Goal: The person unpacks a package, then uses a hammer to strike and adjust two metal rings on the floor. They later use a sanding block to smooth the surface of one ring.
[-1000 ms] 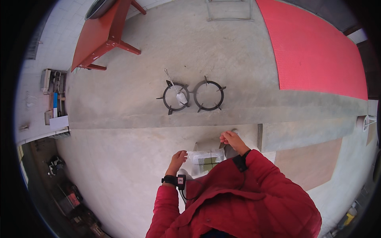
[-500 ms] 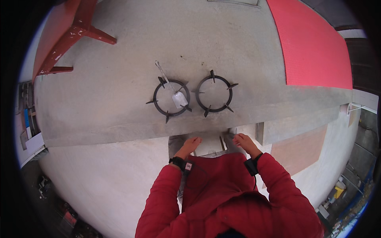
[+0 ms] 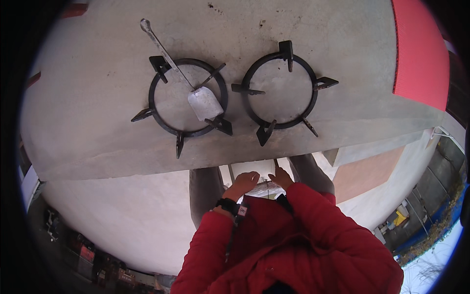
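Observation:
My left hand (image 3: pixel 246 183), with a dark band at its wrist, is held low in front of the counter's near edge, its fingers curled. Close beside it on the right is my right hand (image 3: pixel 281 178), fingers bent together, near a thin dark strip. Whether either hand holds anything is too small to tell. Beyond them on the grey counter (image 3: pixel 112 117) lie two black ring-shaped pan supports (image 3: pixel 225 87) with upright prongs. A metal spatula (image 3: pixel 205 104) rests across the left ring, its blade toward me and its handle pointing far left. Neither hand touches these.
A pink-red mat (image 3: pixel 422 54) covers the counter's far right. Below the edge, between my grey-trousered legs (image 3: pixel 205 191), a pale panel shows. A ledge with a brownish panel (image 3: pixel 369 174) is at the right. Red furniture parts (image 3: pixel 74 10) show at the far left.
My view has come closer to the counter, so the rings and spatula look larger. My hands have drawn together, the right one moving left. The spatula stays on the left ring.

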Demonstrator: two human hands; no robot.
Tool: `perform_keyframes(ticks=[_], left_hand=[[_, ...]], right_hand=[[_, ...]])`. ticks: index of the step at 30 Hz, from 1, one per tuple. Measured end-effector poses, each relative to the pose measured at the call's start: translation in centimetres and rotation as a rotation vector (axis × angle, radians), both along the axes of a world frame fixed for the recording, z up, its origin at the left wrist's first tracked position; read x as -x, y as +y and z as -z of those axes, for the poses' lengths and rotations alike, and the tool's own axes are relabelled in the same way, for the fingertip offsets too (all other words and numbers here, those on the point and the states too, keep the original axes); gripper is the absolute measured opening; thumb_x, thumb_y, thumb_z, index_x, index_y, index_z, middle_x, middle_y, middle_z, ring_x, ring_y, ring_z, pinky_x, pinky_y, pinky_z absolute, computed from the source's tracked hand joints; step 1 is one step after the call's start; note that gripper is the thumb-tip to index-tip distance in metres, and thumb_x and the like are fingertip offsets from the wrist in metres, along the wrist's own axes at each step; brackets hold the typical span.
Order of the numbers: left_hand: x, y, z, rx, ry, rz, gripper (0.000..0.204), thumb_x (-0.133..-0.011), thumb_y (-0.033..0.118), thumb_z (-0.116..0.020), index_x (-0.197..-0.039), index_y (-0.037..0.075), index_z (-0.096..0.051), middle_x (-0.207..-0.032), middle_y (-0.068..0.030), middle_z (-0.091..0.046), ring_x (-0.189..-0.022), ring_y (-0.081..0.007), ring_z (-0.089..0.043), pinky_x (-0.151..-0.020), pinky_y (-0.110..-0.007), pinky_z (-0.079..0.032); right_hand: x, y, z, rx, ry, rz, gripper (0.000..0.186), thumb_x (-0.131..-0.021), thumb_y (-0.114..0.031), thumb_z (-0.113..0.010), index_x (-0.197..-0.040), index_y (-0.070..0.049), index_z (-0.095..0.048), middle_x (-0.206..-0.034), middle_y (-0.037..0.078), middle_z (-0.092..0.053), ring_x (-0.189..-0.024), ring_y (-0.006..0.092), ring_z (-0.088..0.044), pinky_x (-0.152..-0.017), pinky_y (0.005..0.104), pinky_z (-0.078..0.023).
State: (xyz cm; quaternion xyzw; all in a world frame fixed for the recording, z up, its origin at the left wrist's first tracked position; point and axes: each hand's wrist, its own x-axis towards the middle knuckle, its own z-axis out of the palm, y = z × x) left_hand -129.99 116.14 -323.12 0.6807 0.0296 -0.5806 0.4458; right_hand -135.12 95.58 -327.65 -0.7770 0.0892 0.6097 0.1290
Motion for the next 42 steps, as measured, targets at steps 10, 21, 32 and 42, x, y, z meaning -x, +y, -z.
perform_keyframes(ticks=[10, 21, 32, 42], left_hand=[[-2.6, -6.7, 21.5, 0.162, -0.265, -0.192, 0.022, -0.083, 0.019, -0.051, -0.094, 0.002, -0.059, -0.085, -0.0181, -0.061, -0.079, -0.0334, -0.058, -0.070, -0.037, -0.045], [-5.7, -5.6, 26.1, 0.199, -0.301, -0.085, 0.026, -0.080, 0.017, -0.054, -0.100, 0.001, -0.057, -0.090, -0.0191, -0.059, -0.084, -0.0352, -0.055, -0.075, -0.039, -0.043], [-5.4, -4.6, 31.3, 0.219, -0.229, -0.103, 0.032, -0.080, 0.015, -0.053, -0.111, 0.004, -0.051, -0.098, -0.0199, -0.057, -0.091, -0.0378, -0.052, -0.080, -0.041, -0.040], [-11.7, -0.9, 20.3, 0.382, 0.267, -0.013, 0.027, -0.089, 0.024, -0.047, -0.103, 0.001, -0.054, -0.085, -0.0083, -0.061, -0.073, -0.0165, -0.058, -0.064, -0.028, -0.047]], right_hand=[[7.1, -9.2, 25.9, -0.012, 0.074, -0.119, 0.064, -0.077, -0.042, -0.056, -0.117, 0.006, -0.039, -0.123, 0.028, -0.037, -0.083, 0.0381, -0.057, -0.075, 0.0431, -0.047], [7.8, -12.8, 35.6, -0.069, 0.269, -0.178, 0.037, -0.074, -0.028, -0.051, -0.100, -0.003, -0.059, -0.105, 0.017, -0.059, -0.099, 0.0294, -0.055, -0.085, 0.0397, -0.043], [12.0, -8.7, 40.9, -0.018, 0.145, 0.001, 0.026, -0.077, -0.016, -0.050, -0.095, 0.000, -0.060, -0.099, 0.022, -0.059, -0.094, 0.0330, -0.057, -0.082, 0.0393, -0.045], [7.5, -8.0, 35.0, -0.176, 0.536, -0.136, 0.051, -0.079, -0.036, -0.051, -0.115, 0.000, -0.048, -0.110, 0.023, -0.054, -0.108, 0.0332, -0.050, -0.088, 0.0416, -0.040]])
